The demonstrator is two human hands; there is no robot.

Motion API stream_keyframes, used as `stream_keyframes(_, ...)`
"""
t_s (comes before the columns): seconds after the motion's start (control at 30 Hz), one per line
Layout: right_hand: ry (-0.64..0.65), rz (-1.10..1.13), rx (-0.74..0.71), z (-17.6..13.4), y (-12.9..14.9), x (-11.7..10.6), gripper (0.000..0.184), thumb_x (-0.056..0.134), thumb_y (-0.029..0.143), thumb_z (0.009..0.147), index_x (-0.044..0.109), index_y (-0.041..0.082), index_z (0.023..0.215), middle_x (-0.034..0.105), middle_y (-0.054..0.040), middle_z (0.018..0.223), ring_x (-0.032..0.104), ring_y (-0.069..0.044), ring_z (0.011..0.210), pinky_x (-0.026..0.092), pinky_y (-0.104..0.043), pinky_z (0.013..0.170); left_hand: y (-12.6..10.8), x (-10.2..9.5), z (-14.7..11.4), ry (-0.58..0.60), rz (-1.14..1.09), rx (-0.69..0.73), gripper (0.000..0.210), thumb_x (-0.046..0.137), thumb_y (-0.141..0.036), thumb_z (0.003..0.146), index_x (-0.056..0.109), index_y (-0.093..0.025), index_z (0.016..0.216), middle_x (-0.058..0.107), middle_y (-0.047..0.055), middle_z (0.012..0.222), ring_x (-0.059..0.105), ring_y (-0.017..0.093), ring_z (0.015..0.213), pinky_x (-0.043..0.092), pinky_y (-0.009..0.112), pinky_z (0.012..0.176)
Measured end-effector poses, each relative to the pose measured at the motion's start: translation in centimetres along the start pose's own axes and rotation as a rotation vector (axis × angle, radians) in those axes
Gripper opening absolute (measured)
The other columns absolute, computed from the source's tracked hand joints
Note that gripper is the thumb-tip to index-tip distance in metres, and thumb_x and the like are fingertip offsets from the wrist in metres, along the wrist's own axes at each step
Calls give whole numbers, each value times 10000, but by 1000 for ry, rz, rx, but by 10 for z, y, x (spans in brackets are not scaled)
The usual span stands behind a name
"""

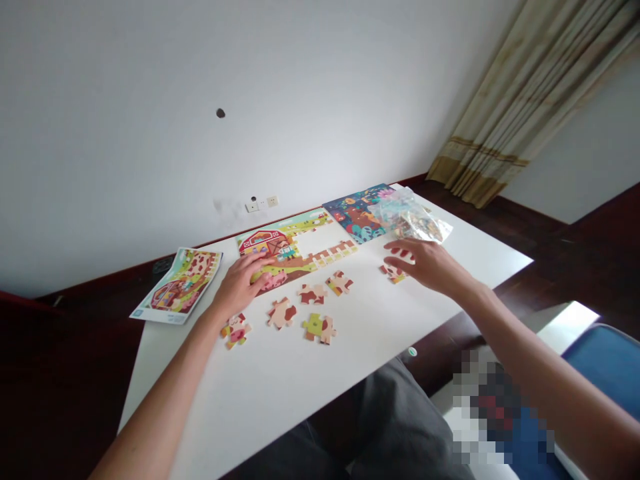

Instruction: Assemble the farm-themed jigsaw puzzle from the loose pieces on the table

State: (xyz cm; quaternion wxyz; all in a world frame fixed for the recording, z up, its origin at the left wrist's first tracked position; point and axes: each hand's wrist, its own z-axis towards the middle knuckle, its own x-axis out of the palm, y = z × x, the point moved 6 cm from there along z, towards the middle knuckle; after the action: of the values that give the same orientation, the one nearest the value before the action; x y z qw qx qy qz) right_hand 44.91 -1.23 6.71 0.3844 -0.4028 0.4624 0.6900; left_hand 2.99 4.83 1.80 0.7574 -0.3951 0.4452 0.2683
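Observation:
My left hand (241,280) lies with its fingers stretched over the left part of a partly assembled farm jigsaw puzzle (323,265), which shows a red barn and a fence. A white gap shows in the puzzle's upper right. My right hand (425,263) is spread, its fingers curved above a brown-and-cream puzzle piece (394,274); whether they touch it I cannot tell. Several loose pieces lie in front of the puzzle, among them a cow-face piece (236,331), a green piece (319,328) and a brown-patched piece (281,313).
A printed farm picture sheet (183,287) rests at the white table's (280,380) left edge. Behind my right hand sits a clear plastic bag (413,217) of pieces, partly over a dark blue puzzle picture (355,213). The wall stands behind; a blue seat (605,367) is at right.

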Motion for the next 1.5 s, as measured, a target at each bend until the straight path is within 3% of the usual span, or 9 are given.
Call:
stream_keyframes(0.1,-39,-69,119,-39,-11,17,480,640,616,934,743,231,1202,752,-124,1102,727,-304,961,575,-432,843,1,0,0,-11,3,3,405,491,-468,1046,685,-300,1359,607,66,1474,542,292,1387,409,507,1211)
stream_keyframes(0.2,-49,-17,136,-55,-11,27,378,633,558,946,755,260,1144,730,-116,1126,694,-321,1062,546,-473,961,1,1,0,-7,6,1,394,491,-457,1045,684,-306,1353,592,58,1493,523,289,1408,397,513,1221)
stream_keyframes(0.37,72,80,112,-50,-1,25,273,664,489,922,772,273,1049,727,-99,1117,695,-292,1019,545,-439,941,4,2,-1,-6,10,-6,402,495,-461,1043,687,-294,1354,585,68,1502,523,286,1397,389,523,1223)
stream_keyframes(0.5,48,-5,167,-45,9,25,308,689,533,906,743,240,985,711,-120,1007,686,-313,933,549,-478,884,3,2,-1,-4,1,1,410,488,-465,1046,686,-279,1354,584,80,1501,518,284,1398,383,531,1225)
stream_keyframes(0.77,99,242,24,-40,46,35,311,716,304,865,655,277,1169,671,-92,1098,699,-262,923,594,-441,847,4,3,0,-6,0,25,399,501,-448,1040,678,-287,1359,593,72,1500,509,278,1419,369,537,1237)
stream_keyframes(0.97,8,406,-1,-34,52,33,431,700,342,901,619,294,1322,651,-99,1250,737,-224,872,641,-408,844,1,2,-1,-15,4,15,399,502,-446,1036,678,-295,1361,599,70,1493,512,286,1417,387,536,1223)
stream_keyframes(1.17,-49,519,-24,31,29,27,404,607,425,989,642,229,1341,765,-91,1104,764,-245,903,631,-403,848,2,2,-1,-7,1,-6,417,491,-477,1045,674,-287,1367,591,75,1500,509,292,1418,388,539,1217)
stream_keyframes(1.37,160,445,-138,135,12,38,430,654,351,933,682,161,1317,800,-105,975,751,-234,868,603,-351,768,3,3,-2,0,-3,8,411,482,-482,1051,662,-305,1375,574,71,1510,516,285,1411,393,517,1214)
stream_keyframes(1.5,234,403,-194,171,4,52,361,666,332,903,760,172,1213,811,-78,997,737,-204,845,576,-299,740,3,2,-3,7,-4,-13,404,472,-465,1057,659,-302,1375,565,68,1518,499,282,1427,389,526,1216)
